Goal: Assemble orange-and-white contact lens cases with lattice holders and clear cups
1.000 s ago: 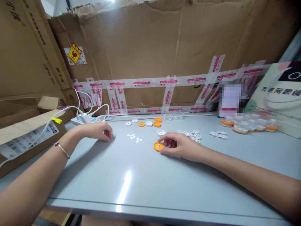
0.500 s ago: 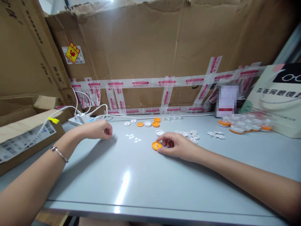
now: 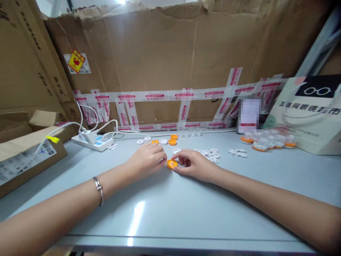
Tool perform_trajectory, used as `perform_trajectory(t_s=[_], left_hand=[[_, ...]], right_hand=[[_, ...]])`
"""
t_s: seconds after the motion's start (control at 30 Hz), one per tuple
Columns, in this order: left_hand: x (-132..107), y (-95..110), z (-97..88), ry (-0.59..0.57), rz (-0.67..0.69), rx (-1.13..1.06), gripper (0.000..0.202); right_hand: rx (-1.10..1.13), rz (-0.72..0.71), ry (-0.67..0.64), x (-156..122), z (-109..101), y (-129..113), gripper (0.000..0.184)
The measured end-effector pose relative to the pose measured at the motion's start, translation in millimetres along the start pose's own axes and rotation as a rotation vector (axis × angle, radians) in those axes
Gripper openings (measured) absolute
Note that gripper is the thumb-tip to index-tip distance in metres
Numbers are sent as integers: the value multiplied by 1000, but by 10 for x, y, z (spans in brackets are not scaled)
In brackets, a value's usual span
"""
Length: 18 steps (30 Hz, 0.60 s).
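Observation:
My right hand (image 3: 195,165) grips the rim of a round orange cap (image 3: 170,166) between thumb and forefinger. The cap lies on the grey table with a small whitish piece in its middle. Close on its left side is my left hand (image 3: 147,160), fingers pinched together. Whether anything sits in that pinch is hidden. Just behind the right fingers stands a white ring-shaped cap (image 3: 176,151). Beyond the hands are more orange caps (image 3: 172,142) and white caps (image 3: 163,142). A heap of small white perforated pieces (image 3: 213,155) lies behind my right hand.
A white power strip (image 3: 93,142) with cables stands at the left, beside an open cardboard box (image 3: 57,137). Clear containers (image 3: 189,133) line the back. At the right are assembled orange-and-clear pieces (image 3: 269,140) and a paper bag (image 3: 311,131). A large carton (image 3: 160,53) walls the rear.
My left hand has moved right from near the power strip to the orange cap and now covers the small white discs. My right hand still holds the cap. The view has shifted slightly.

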State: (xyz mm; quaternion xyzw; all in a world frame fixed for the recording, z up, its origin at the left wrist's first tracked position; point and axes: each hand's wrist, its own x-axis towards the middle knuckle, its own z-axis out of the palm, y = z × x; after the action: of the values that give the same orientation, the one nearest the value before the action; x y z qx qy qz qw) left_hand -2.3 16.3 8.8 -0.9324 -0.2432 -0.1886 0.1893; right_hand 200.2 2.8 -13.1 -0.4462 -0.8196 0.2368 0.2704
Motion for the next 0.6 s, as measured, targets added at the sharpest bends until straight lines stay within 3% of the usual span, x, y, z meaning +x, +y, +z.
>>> perform_trajectory(t_s=[0.33,0.47,0.6], left_hand=[[91,58,190,43,-143,-354,13],[60,59,156,33,-81,-417,12],[32,34,140,25,17,-345,14]], right_hand=[[20,-31,-32,1,-13,69,28],[30,-37,-54,-13,-26,49,28],[34,-42,-57,-26,-28,31,28]])
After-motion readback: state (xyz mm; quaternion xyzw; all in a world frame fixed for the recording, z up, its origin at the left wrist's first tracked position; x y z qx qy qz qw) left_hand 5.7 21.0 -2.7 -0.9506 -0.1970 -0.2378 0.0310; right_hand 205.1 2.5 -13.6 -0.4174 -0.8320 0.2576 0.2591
